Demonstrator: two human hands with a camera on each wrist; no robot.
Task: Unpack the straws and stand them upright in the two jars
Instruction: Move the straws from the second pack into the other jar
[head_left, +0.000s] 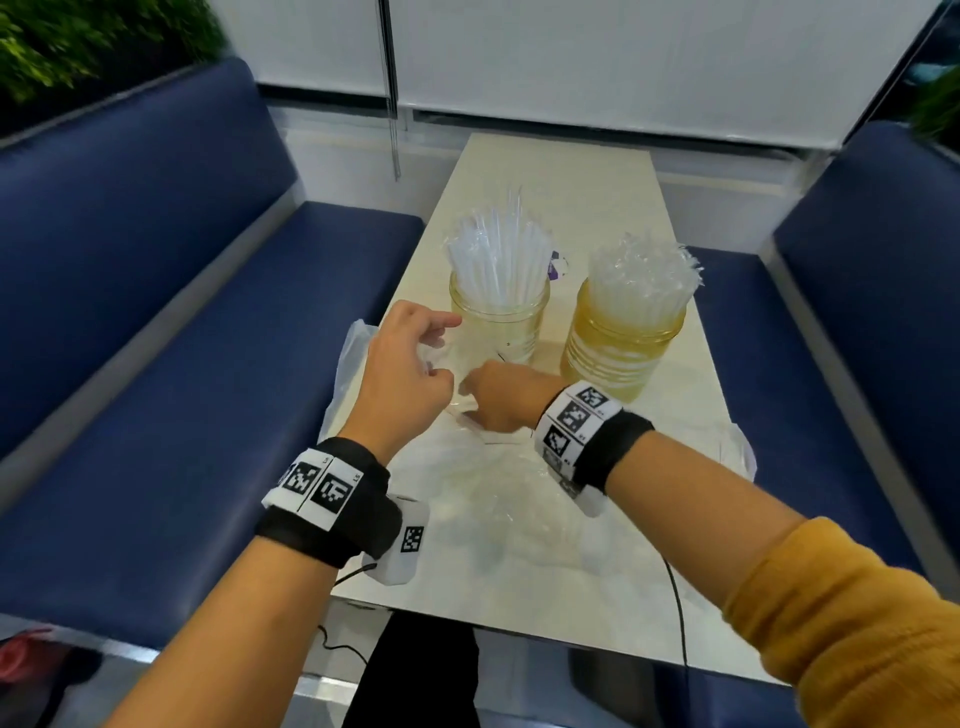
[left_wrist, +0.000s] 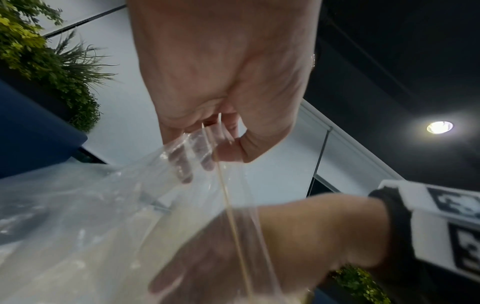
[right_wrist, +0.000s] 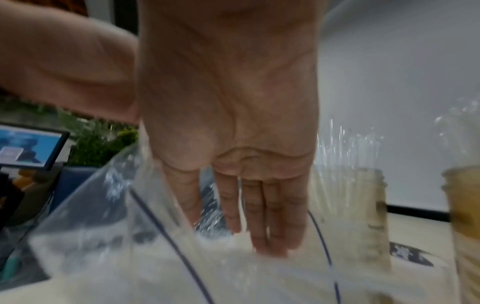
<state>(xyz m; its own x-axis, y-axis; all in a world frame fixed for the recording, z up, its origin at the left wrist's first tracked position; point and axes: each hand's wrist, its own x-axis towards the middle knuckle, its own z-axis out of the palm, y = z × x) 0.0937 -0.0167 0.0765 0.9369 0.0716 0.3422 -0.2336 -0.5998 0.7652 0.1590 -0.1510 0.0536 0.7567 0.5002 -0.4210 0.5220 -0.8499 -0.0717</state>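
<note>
Two glass jars stand mid-table. The left jar (head_left: 500, 327) holds upright white straws (head_left: 498, 254); the amber-looking right jar (head_left: 618, 343) is packed with clear-wrapped straws (head_left: 641, 280). A crumpled clear plastic bag (head_left: 493, 493) lies in front of them. My left hand (head_left: 434, 356) pinches the bag's edge (left_wrist: 205, 142) between thumb and fingers and lifts it. My right hand (head_left: 493, 397) reaches into the bag's mouth just in front of the left jar, its fingers (right_wrist: 262, 216) straight and together inside the plastic. I see no straw in either hand.
The narrow cream table (head_left: 561, 171) runs away from me between two blue benches (head_left: 156, 322) (head_left: 872, 291). White plastic (head_left: 353, 348) spills over the table's left edge. A purple-printed scrap (head_left: 557, 266) lies behind the jars. A black cable (head_left: 675, 597) hangs at the front.
</note>
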